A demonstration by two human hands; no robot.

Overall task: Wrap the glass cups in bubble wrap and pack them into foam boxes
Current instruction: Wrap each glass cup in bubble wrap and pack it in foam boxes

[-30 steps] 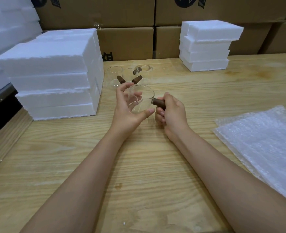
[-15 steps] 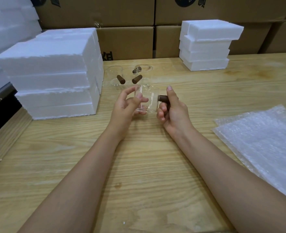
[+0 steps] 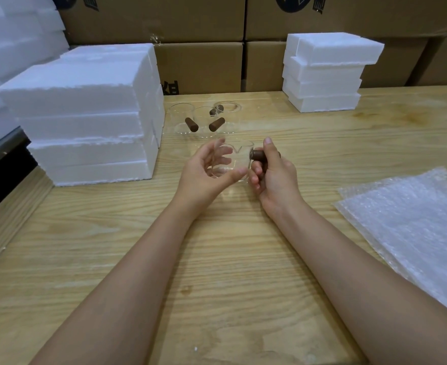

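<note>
A clear glass cup (image 3: 239,160) with a brown wooden handle (image 3: 258,154) is held above the wooden table (image 3: 217,259), near its middle. My right hand (image 3: 275,177) grips the handle, index finger pointing up. My left hand (image 3: 206,172) cups the glass body, thumb under it and fingers round the far side. Three more glass cups (image 3: 204,121) with brown handles stand behind, close together. A stack of bubble wrap sheets (image 3: 414,219) lies at the right. White foam boxes are piled at the left (image 3: 85,114) and at the back right (image 3: 325,72).
Cardboard cartons (image 3: 198,64) form a wall along the table's far edge. More white foam (image 3: 11,35) rises at the far left, beyond the table's left edge (image 3: 9,214).
The cup has been turned between both hands and shifted a little to the right. My left thumb now lies under the glass and my right index finger points up.
</note>
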